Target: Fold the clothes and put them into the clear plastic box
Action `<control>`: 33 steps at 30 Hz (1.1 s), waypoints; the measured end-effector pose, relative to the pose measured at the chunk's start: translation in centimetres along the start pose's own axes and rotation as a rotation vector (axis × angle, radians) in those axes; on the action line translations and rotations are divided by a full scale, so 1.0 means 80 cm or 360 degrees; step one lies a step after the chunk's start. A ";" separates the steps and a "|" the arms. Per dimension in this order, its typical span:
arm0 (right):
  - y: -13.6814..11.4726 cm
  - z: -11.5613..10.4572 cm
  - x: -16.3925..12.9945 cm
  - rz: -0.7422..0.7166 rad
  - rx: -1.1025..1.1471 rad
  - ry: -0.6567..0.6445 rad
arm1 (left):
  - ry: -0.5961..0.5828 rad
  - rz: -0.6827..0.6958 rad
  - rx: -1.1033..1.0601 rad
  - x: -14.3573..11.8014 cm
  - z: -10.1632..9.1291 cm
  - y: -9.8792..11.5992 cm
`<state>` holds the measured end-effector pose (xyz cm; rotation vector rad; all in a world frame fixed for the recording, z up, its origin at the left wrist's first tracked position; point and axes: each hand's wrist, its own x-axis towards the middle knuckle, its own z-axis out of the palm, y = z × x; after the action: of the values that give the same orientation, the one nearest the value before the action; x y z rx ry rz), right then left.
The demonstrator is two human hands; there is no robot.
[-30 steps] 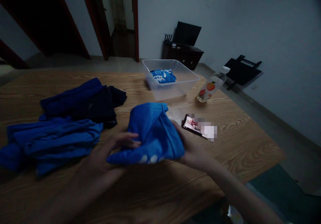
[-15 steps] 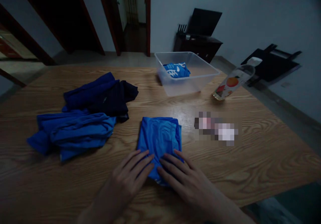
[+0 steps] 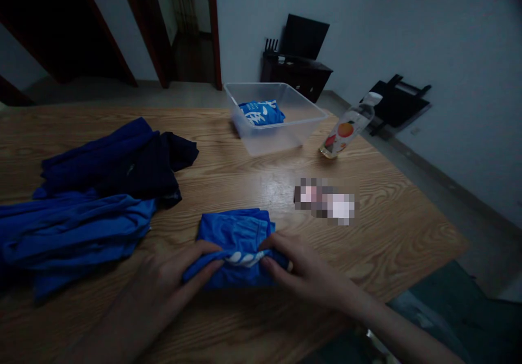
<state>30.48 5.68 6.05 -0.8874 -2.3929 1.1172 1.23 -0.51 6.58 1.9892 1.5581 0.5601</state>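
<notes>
A pair of blue shorts [image 3: 234, 228] lies folded into a small rectangle in front of me, its gathered waistband along the right side. The near edge is lifted and bent over, showing a white print. My left hand [image 3: 179, 274] pinches that edge at its left end between thumb and fingers. At the right end, my right hand [image 3: 296, 263] grips the same edge. Part of the cloth is hidden behind the fingers.
Blue and dark navy clothes [image 3: 101, 168] lie heaped at the left. A clear plastic bin [image 3: 277, 138] holds a folded blue garment [image 3: 263, 113]. Right of it stands a bottle [image 3: 346, 127] with a white cap. A pixelated item [image 3: 324, 202] lies on the wooden table [image 3: 391, 233].
Both hands were lying flat on the shorts; now they pinch the near edge and have raised it, folding it away from me. The view has turned a little to the right.
</notes>
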 end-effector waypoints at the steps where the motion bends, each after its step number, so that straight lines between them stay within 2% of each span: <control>1: 0.005 -0.005 0.011 0.0038 0.0005 0.0029 | -0.0010 -0.0069 -0.0020 0.015 -0.006 -0.002; 4: 0.030 -0.017 0.046 0.0007 -0.0052 0.0135 | 0.0050 -0.0181 -0.0044 0.059 -0.009 -0.019; 7: 0.055 -0.018 0.073 -0.0031 -0.0312 0.0180 | 0.0113 -0.0151 0.0060 0.093 0.006 -0.044; 11: 0.050 -0.005 0.075 -0.0111 -0.0942 0.0228 | 0.0208 0.0087 0.0335 0.112 0.028 -0.072; 13: 0.037 0.006 0.063 -0.0270 -0.1051 0.0149 | 0.0278 0.0231 0.0478 0.111 0.032 -0.078; 16: 0.028 0.023 0.042 -0.0456 -0.1029 -0.0098 | 0.0304 0.0381 0.0614 0.098 0.036 -0.077; 18: 0.034 0.035 0.033 -0.0446 -0.1027 -0.0180 | 0.0229 0.0498 0.0642 0.082 0.042 -0.074; 20: 0.045 0.044 0.030 -0.0380 -0.1026 -0.0179 | 0.0162 0.0575 0.0651 0.064 0.052 -0.076; 25: 0.059 0.050 0.033 -0.0251 -0.1066 -0.0096 | 0.0092 0.0538 0.0695 0.041 0.070 -0.095; 31: 0.064 0.033 0.043 -0.0394 -0.1139 -0.0105 | -0.0048 0.0681 0.0607 0.048 0.043 -0.106; 33: 0.063 0.024 0.047 -0.0424 -0.1072 -0.0049 | -0.0073 0.0650 0.0515 0.046 0.031 -0.104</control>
<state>28.64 9.59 1.14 -0.6952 -2.8482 0.2132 -2.53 4.19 -0.70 2.5750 1.2801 0.4301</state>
